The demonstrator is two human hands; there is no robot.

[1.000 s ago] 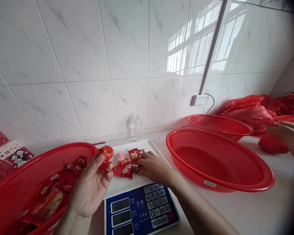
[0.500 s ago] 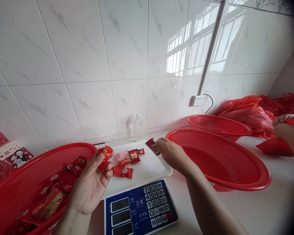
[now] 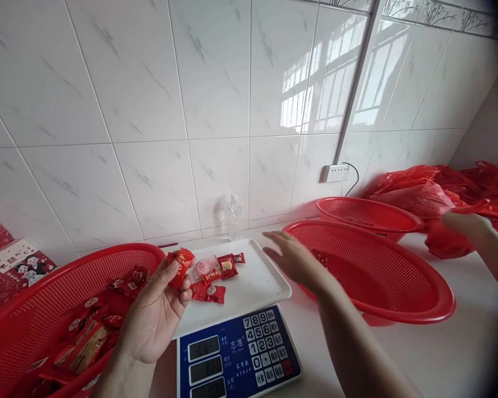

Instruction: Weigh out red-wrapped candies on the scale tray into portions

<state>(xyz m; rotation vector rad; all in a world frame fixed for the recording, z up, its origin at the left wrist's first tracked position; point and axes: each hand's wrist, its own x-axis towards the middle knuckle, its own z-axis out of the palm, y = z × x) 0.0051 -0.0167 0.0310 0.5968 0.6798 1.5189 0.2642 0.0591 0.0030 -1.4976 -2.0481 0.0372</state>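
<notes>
My left hand is closed on a red-wrapped candy, palm up, at the left side of the scale's white tray. Several wrapped candies lie on that tray, among them a dark red candy packet and a pink one. My right hand is open with fingers spread, between the tray and the large red basket, and holds nothing. Behind its wrist, a small dark red packet shows inside that basket. In front of the tray is the scale's blue keypad panel.
A red basket of candies stands at the left. Behind the large basket is another red basket. A clear bottle stands by the wall. At the right, another person's hand touches a red plastic bag.
My right hand has let go of the dark red packet, which now shows in the basket, and its fingers have spread. My left hand still grips its candy. The other person's hand has moved left.
</notes>
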